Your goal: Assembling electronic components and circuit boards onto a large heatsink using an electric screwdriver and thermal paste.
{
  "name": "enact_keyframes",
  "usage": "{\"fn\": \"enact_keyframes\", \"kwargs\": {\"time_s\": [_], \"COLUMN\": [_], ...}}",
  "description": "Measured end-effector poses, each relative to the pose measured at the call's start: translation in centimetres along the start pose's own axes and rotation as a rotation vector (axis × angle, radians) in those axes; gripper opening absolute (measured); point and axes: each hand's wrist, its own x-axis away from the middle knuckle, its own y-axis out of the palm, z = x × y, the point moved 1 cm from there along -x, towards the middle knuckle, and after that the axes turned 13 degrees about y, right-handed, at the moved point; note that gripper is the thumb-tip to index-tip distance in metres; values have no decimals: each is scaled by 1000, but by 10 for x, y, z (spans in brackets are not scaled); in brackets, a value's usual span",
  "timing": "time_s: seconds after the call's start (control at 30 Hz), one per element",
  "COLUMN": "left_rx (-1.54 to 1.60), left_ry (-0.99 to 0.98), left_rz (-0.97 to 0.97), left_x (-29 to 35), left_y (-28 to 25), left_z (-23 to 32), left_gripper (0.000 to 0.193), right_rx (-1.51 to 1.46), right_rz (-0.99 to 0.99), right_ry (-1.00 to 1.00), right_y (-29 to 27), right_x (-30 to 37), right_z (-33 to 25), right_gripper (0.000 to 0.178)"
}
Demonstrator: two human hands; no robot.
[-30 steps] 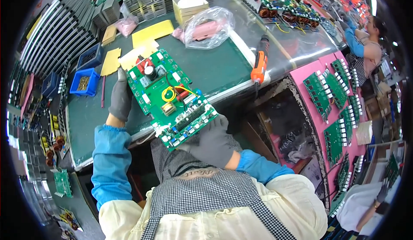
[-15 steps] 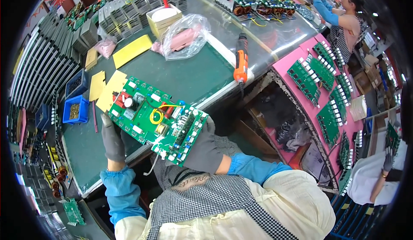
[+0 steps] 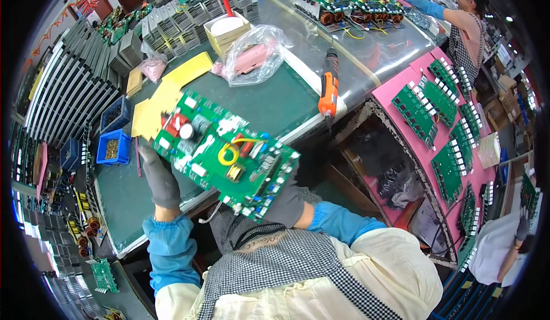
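The circuit board is gripped at either end by the gloved left hand and right hand, lifted above the green surface.

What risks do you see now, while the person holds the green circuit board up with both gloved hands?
The circuit board is tilted above the table edge, gripped only at its ends by the left hand and right hand; it might slip. Its lower corner might catch the checked apron. The orange electric screwdriver overhangs the table edge.
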Motion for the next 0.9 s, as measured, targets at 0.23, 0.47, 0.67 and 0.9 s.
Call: {"fn": "enact_keyframes", "kwargs": {"time_s": [0.23,0.47,0.67,0.9], "left_rx": [-257,-256,-578,-432], "left_ry": [267,-32,-97,-277], "left_rz": [-329,-377,-343,-283], "left_x": [-129,-264,-315,-373], "left_y": [163,335,383,396], "left_z": [-7,-94,-154,-265], "left_gripper": [70,118,119,113], "right_rx": [81,440,-80,379], "right_rz": [359,480,354,210], "right_ry": [-117,409,535,700], "right_y": [-48,-75,-49,-32], "right_x": [-60,-190,-261,-288], "right_z": [81,169,219,237], "right_gripper": [55,55,73,66]}}
